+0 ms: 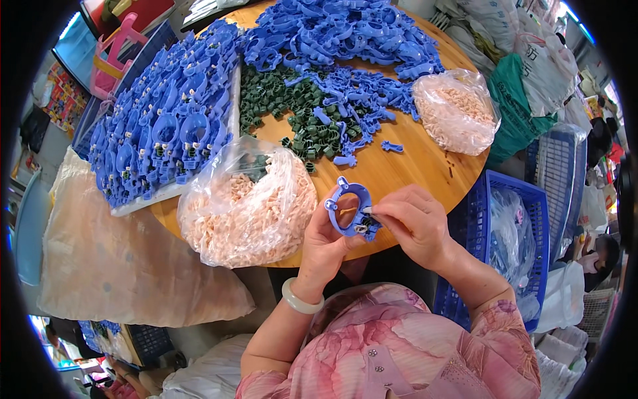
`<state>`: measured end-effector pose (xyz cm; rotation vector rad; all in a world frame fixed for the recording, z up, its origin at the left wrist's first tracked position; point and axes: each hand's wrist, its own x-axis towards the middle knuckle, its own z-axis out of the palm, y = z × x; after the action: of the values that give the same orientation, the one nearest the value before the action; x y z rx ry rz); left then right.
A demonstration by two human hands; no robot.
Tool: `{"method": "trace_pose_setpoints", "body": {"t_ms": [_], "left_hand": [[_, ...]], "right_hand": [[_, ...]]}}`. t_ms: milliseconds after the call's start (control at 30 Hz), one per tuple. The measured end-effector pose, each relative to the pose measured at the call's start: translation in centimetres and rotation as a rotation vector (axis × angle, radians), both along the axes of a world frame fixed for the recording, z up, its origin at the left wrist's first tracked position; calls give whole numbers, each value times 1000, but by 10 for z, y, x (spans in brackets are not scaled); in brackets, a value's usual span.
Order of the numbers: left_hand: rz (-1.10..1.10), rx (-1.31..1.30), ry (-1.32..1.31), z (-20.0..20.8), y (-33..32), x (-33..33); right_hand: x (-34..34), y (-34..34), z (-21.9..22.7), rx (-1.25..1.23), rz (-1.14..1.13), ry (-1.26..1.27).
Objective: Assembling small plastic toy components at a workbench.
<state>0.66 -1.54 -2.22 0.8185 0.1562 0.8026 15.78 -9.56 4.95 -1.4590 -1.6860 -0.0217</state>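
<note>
1. A flat white tray (143, 204) carries heaped blue plastic ring parts (156, 120); a knock could topple them.
2. From here, a clear plastic bag (247, 223) of small cream pieces gapes open; a brushing wrist might spill it.
3. The left hand (320, 251), fingers curled, grips a blue plastic ring-shaped housing (359, 193) above the round wooden table's (415, 176) near edge; loosening risks a drop.
4. The right hand (419, 223) pinches a small pale piece (367, 210) against the housing; slipping could skew it.

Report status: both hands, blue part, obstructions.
Left hand holding blue ring part. Right hand pinching small pale piece at its side. Bag of pale pieces beside left hand; nothing seen blocking.
</note>
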Motion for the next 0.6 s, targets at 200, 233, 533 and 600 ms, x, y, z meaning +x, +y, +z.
{"method": "trace_pose_setpoints", "body": {"t_ms": [200, 233, 533, 600], "left_hand": [[18, 21, 13, 4, -2, 1], [18, 21, 14, 3, -2, 1], [27, 102, 39, 0, -2, -1], [14, 83, 43, 0, -2, -1]], "right_hand": [[-3, -1, 1, 20, -15, -121], [-4, -1, 2, 14, -22, -121], [-10, -3, 2, -7, -41, -131], [-9, -2, 1, -13, -43, -117]]}}
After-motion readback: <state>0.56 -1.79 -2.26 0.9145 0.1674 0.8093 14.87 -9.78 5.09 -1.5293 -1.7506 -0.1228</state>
